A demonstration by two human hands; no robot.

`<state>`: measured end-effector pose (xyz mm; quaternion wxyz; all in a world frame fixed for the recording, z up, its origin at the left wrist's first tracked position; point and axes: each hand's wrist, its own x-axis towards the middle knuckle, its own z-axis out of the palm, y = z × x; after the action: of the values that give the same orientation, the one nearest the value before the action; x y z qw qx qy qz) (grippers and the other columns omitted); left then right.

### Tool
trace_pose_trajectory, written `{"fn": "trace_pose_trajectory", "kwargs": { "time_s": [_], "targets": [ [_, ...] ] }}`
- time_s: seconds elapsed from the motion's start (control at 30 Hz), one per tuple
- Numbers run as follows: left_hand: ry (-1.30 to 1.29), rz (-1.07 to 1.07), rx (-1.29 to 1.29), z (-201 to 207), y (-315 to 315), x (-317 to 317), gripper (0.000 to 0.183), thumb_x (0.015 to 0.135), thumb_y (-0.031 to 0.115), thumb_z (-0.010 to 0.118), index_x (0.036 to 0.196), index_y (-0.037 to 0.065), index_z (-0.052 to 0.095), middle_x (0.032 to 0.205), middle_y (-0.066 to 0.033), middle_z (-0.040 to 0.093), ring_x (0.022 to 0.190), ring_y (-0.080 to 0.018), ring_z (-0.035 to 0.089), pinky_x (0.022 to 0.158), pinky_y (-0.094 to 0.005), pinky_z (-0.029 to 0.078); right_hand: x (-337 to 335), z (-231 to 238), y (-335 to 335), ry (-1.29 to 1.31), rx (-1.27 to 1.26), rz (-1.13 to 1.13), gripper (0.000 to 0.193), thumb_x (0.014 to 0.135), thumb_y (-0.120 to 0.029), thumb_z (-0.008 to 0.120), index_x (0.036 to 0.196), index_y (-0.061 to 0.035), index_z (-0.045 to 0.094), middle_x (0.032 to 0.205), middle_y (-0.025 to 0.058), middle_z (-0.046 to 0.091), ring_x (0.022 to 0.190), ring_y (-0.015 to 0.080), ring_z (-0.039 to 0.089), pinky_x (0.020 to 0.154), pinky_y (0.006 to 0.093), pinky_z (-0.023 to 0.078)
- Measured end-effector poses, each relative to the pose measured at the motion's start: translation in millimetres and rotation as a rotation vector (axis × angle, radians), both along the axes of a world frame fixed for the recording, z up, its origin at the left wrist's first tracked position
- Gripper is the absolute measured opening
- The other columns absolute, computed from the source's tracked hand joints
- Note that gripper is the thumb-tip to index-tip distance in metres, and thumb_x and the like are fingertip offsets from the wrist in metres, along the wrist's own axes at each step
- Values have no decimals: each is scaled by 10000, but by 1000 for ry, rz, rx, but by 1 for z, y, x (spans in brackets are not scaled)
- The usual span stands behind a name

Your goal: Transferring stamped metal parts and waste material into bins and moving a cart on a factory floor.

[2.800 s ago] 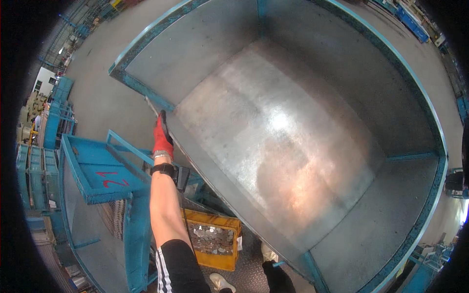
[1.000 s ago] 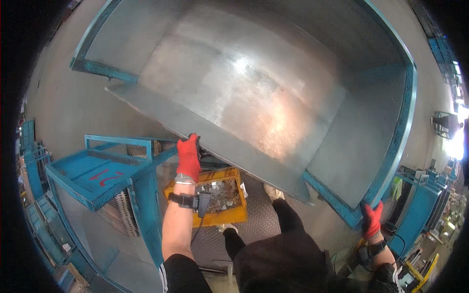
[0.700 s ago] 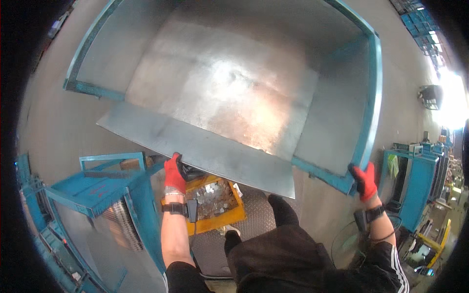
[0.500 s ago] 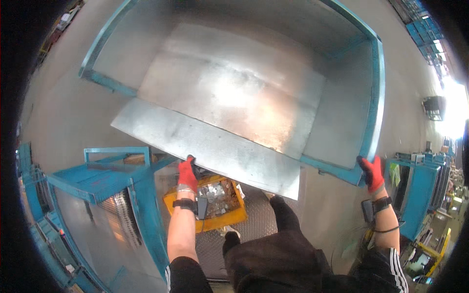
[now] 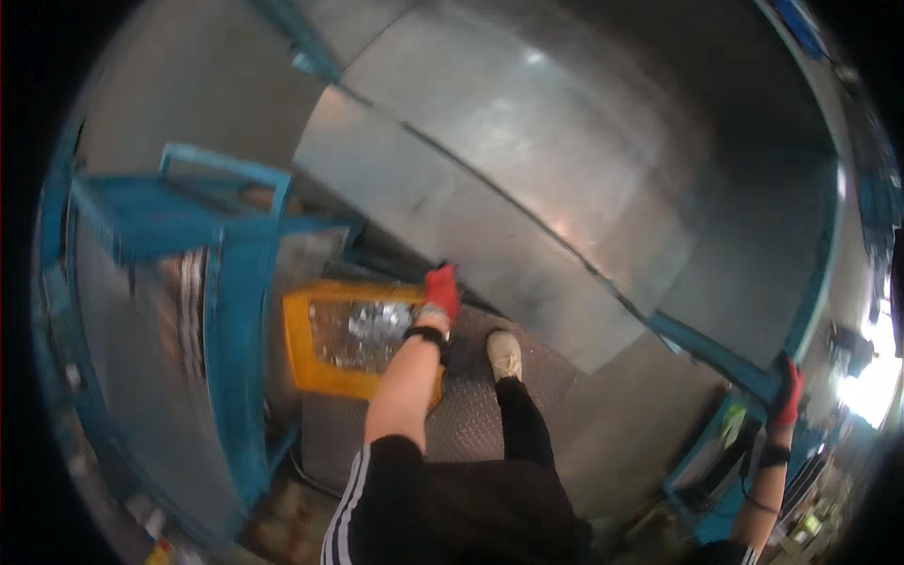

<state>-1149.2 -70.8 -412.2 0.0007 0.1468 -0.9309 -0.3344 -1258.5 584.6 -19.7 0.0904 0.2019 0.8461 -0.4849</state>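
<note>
A large metal bin with a blue frame (image 5: 716, 361) and grey sheet-metal walls fills the upper middle and right of the view. From its near side a flat metal flap (image 5: 471, 221) sticks out toward me. My left hand (image 5: 441, 287), in a red glove, is closed on the near edge of this flap. At the far right my right hand (image 5: 787, 391), also red-gloved, is closed around the bin's near right corner. Motion blurs both hands somewhat, and the fingertips are partly hidden.
Below my left hand a yellow crate (image 5: 299, 344) of small metal pieces stands on a textured metal plate (image 5: 471, 424). A blue rack (image 5: 240, 358) rises close on the left. My shoe (image 5: 505, 353) is beside the crate. Another blue cart (image 5: 706, 433) stands at lower right.
The bin has swung and shifted to the right in view, its near right corner now lower. Both hands have moved right with it, keeping their holds. My shoe has come into view.
</note>
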Motion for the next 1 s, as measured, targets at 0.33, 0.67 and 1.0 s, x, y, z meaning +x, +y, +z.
{"fn": "trace_pose_trajectory", "kwargs": {
  "time_s": [0.33,0.67,1.0],
  "targets": [
    [-62,441,513,-35,49,39,327,860,189,587,1154,50,553,1078,-141,613,1013,-277,576,895,-375,434,-26,-22,78,-13,22,177,491,981,-317,362,1372,-29,436,1437,108,413,1340,230,361,1135,377,238],
    [-507,861,48,14,-114,221,585,746,378,672,1121,-52,544,1098,-298,594,1038,-441,566,871,-471,472,-53,23,40,-6,825,182,588,894,-299,558,1396,-36,401,1376,172,462,1266,285,436,1057,373,323],
    [-507,873,-185,-14,-291,299,618,775,352,619,1216,-46,448,1192,-272,522,1102,-458,486,950,-497,404,151,-229,-496,-434,134,758,746,792,-285,707,1407,-34,368,1354,194,486,1219,296,500,987,371,418]
  ]
}}
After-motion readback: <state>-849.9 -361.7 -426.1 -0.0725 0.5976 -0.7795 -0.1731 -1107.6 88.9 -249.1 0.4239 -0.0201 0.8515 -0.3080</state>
